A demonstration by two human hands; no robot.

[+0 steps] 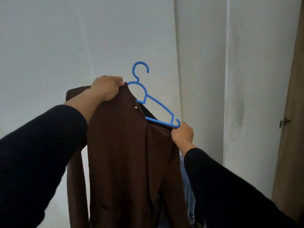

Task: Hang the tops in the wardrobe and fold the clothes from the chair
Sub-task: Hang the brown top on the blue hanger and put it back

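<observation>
Black sleeves up front. Left hand grips brown top at collar; right hand pinches its shoulder beside blue hanger, held up before white wall.

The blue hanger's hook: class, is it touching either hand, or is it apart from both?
Apart. The head view shows the blue hanger's hook standing free against the white wall, above the left hand gripping the brown top, far from the right hand.
</observation>
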